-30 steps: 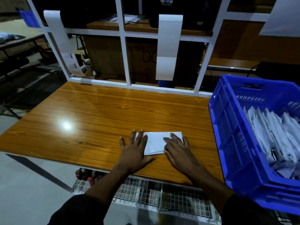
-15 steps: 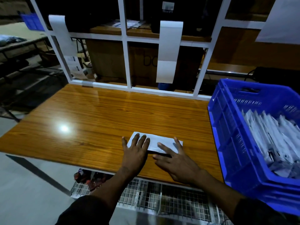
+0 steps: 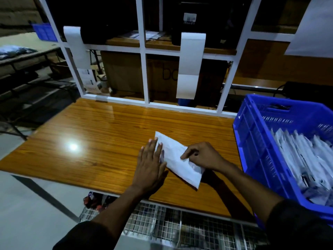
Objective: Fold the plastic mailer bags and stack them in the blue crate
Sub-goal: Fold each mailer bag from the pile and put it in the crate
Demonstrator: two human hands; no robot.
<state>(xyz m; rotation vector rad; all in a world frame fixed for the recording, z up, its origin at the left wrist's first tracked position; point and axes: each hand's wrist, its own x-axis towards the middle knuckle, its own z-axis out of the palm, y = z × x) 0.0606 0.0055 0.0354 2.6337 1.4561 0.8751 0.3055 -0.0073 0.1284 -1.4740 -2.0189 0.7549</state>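
Near table's front edge, folded mailer bag [image 3: 177,160] under both hands.

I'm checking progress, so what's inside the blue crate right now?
The blue crate holds folded white mailer bags, standing in overlapping rows. They cover the crate's floor, and the frame's right edge cuts off the rest.

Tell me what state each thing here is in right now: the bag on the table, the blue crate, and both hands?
Mailer bag: folded, lying askew on the wooden table, not yet in the crate.
Blue crate: open-topped, already holding many folded white bags.
Left hand: flat, straight fingers touching the bag's left end.
Right hand: fingers curled, pinching the bag's right part.
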